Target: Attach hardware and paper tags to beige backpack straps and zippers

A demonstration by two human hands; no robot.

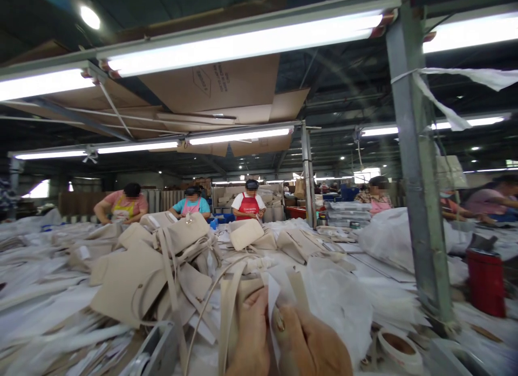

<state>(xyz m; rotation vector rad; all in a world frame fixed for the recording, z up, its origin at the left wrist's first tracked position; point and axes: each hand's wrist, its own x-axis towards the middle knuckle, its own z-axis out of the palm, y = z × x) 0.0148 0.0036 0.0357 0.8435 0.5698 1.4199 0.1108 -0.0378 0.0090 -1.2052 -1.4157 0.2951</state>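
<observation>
My left hand (251, 330) is at the bottom centre, closed at the opening of a beige handbag (227, 316), with fingertips partly hidden. Beside it, my right hand (309, 338) is closed, its thumb pressed against a thin white sheet (274, 298) that stands up between the two hands. I cannot tell whether the sheet is paper or plastic. The bag's strap (204, 303) curves off to the left. Clear plastic wrapping (338, 300) lies just right of my right hand.
Beige bags (125, 281) are heaped to the left. A roll of tape (400, 350), a red canister (485, 281) and a metal post (423, 203) stand at the right. Across the table, several co-workers in aprons, one a person in red (248, 204), are at work under tube lights.
</observation>
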